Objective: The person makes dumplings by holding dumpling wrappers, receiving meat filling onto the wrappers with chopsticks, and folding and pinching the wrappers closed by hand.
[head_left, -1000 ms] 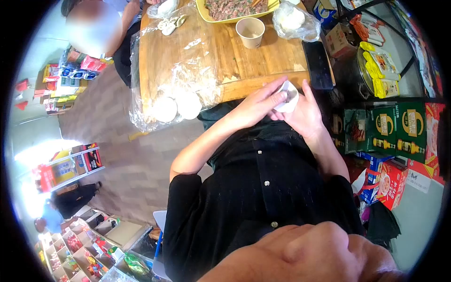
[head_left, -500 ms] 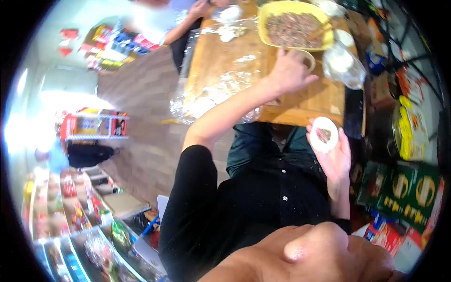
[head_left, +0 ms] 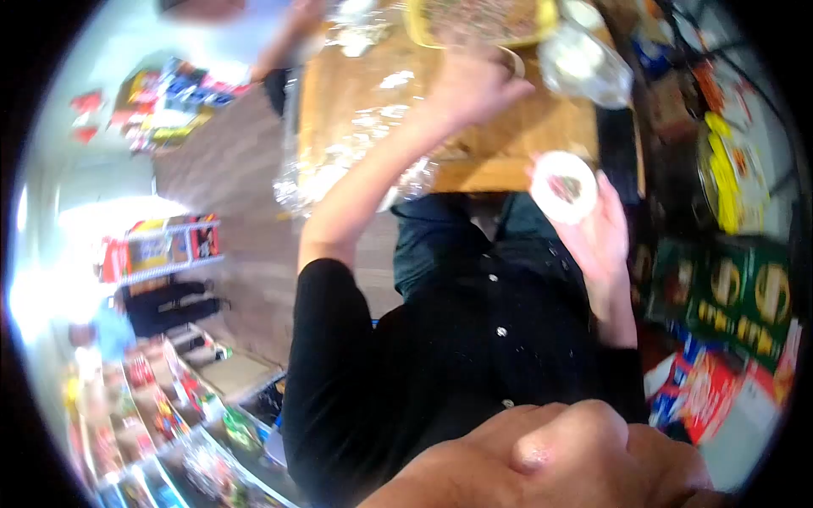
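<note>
My right hand is palm up, with a round white dumpling wrapper lying across its fingers and a small dab of meat filling in the middle. My left hand reaches over the table, palm down, at the near rim of a yellow bowl of minced filling. Its thumb sticks out to the right; motion blurs the other fingers. By them shows a pale curved edge whose kind I cannot make out. Right of the bowl sits a clear plastic bag with something white inside.
Crinkled clear plastic film covers the left of the wooden table. Another person's arm is at the far left corner. Green cartons stand to the right. Shelves of packaged goods line the lower left.
The whole view has shifted, so the table and bowl sit higher and further left. Both hands keep nearly the same places relative to the bowl and table.
</note>
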Motion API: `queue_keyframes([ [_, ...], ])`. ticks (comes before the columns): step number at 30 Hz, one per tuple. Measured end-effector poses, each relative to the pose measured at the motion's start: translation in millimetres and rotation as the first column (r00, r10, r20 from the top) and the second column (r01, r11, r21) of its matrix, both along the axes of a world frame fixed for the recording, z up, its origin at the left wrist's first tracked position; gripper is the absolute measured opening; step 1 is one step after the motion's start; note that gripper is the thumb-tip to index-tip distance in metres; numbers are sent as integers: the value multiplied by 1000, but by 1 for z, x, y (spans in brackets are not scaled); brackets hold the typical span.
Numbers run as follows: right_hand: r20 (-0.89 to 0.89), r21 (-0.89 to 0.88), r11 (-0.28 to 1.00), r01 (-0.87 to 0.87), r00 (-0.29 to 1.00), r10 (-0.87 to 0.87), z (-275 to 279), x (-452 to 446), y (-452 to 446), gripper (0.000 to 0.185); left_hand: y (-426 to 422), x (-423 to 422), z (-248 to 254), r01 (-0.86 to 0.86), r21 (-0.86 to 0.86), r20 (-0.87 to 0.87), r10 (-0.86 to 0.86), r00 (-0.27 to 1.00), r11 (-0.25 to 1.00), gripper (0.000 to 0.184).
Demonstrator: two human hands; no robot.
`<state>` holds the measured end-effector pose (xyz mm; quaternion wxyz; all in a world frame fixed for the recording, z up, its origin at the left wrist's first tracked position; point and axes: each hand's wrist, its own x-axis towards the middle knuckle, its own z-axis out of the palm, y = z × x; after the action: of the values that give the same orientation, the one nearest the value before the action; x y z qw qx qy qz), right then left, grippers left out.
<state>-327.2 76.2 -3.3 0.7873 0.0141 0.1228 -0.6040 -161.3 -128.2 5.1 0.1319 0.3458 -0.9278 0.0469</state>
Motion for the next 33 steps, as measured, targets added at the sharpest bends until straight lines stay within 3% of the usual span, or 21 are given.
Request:
queue_keyframes([
  [1,-43,-19,1000,4,999,-5,5,0,-2,58,0,4,3,31,-89,-138,-43,990,996,30],
  [3,-14,-55,998,9,1000,-10,6,1,-4,59,24,12,30,16,-216,-178,-56,982,976,27],
  [5,-53,-80,997,1,999,-6,7,2,-4,57,36,21,33,197,-19,-373,-190,908,980,26],
  [6,-86,-107,994,-34,996,25,7,3,-5,55,48,23,35,202,-16,-374,-193,907,979,26],
  [8,-63,-67,997,-31,998,27,-7,1,-3,53,72,26,39,376,94,-399,-311,863,922,30],
  [12,-73,-47,997,-68,995,65,-6,5,-2,50,95,28,38,399,83,-245,-369,897,913,35],
  [21,-128,-30,999,-28,992,24,6,5,-6,49,104,50,36,380,-40,-154,-381,912,924,39],
  [25,-74,-42,998,-43,997,40,6,6,-13,48,110,59,32,400,-41,-141,-401,905,916,40],
  [27,51,-88,993,-75,996,80,3,5,-15,48,114,61,30,395,-20,-148,-394,907,918,41],
  [33,44,-112,991,-80,995,85,-3,12,-21,51,126,54,17,414,51,-254,-389,886,909,41],
])
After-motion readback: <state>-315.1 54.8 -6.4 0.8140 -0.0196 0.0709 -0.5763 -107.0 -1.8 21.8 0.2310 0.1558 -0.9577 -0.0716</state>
